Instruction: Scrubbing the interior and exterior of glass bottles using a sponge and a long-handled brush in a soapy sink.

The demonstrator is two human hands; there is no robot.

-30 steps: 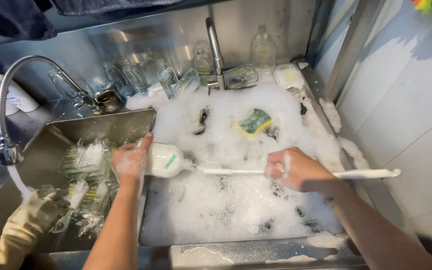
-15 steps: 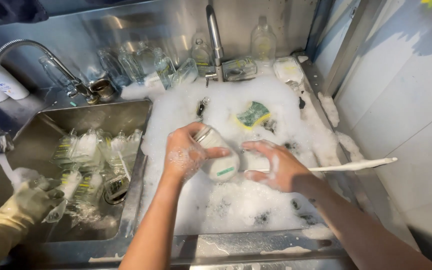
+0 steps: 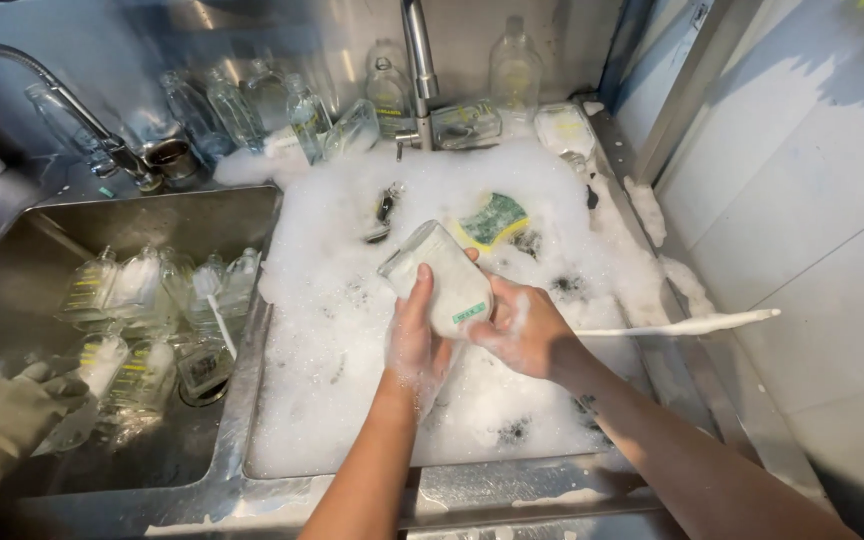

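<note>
Item 1. Clear glass bottle with a pale label and foam inside (image 3: 439,280): held tilted above the right-hand sink, neck toward the upper left, base toward the lower right, clear of the suds.

Item 2. Left hand (image 3: 418,338): soapy, wrapped around the bottle from below, thumb up its side; grip pressed onto the glass.

Item 3. Right hand (image 3: 524,330): just beside the bottle's base and touching it, fingers curled. A long white brush handle (image 3: 687,324) runs from this hand out to the right over the sink rim; the grip appears closed on its near end, though foam hides the exact contact.

Item 4. Right-hand steel sink basin (image 3: 472,480): filled with thick white foam (image 3: 332,330), a few dark gaps showing through.

Item 5. Yellow-and-green scouring sponge (image 3: 493,219): lying on the foam, just behind the bottle.

Item 6. Left-hand steel sink basin (image 3: 42,235): holds a cluster of clear glass bottles lying on their sides (image 3: 142,300).

Item 7. Row of empty clear glass bottles (image 3: 302,110): standing and leaning along the back ledge, either side of the steel tap (image 3: 417,60).

Item 8. Another person's pale gloved hand (image 3: 2,420): at the lower left edge, near the bottles in the left basin.
</note>
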